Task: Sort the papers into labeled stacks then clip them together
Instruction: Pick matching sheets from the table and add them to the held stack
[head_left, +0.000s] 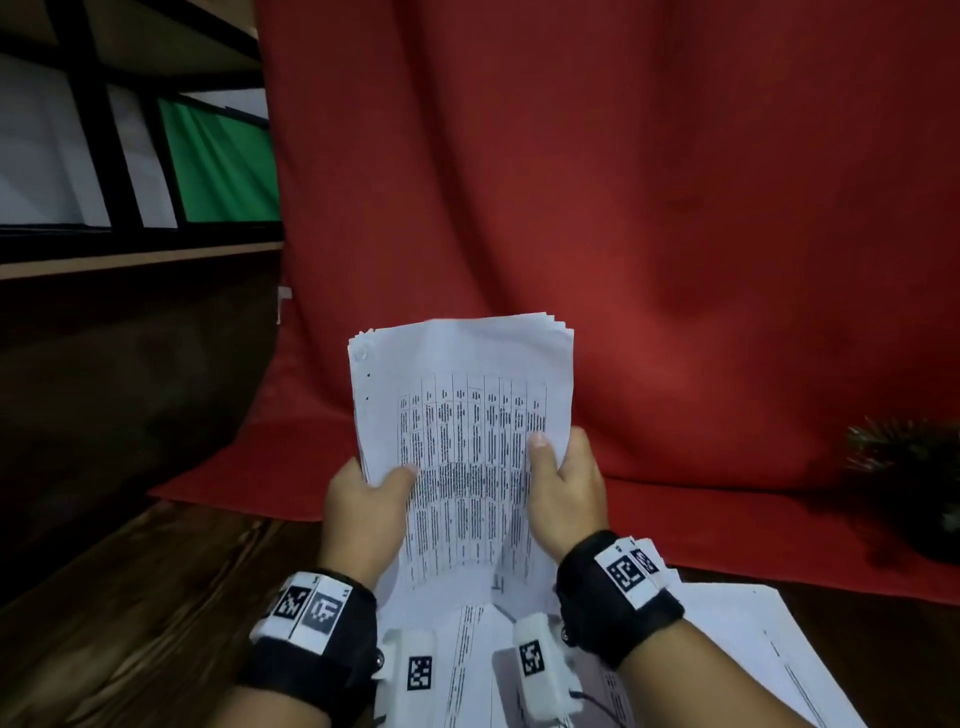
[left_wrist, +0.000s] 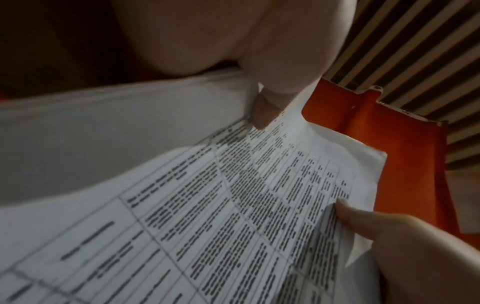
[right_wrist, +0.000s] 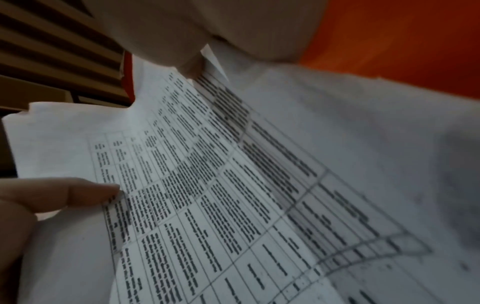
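Note:
A stack of white papers (head_left: 462, 395) printed with a table stands upright in both hands above the table. My left hand (head_left: 363, 499) grips its left edge, thumb pressed on the front sheet. My right hand (head_left: 563, 483) grips the right edge, thumb on the print. In the left wrist view the papers (left_wrist: 233, 205) fill the frame, with my left thumb at the top and the right thumb (left_wrist: 363, 218) at the lower right. The right wrist view shows the same printed sheet (right_wrist: 207, 185) with the left thumb (right_wrist: 78, 193) on it.
More loose printed sheets (head_left: 737, 639) lie on the dark wooden table (head_left: 130, 597) under my wrists. A red cloth (head_left: 623, 208) hangs behind and spreads onto the table. A small dark potted plant (head_left: 914, 483) stands at the right. Shelves (head_left: 104, 156) are at the upper left.

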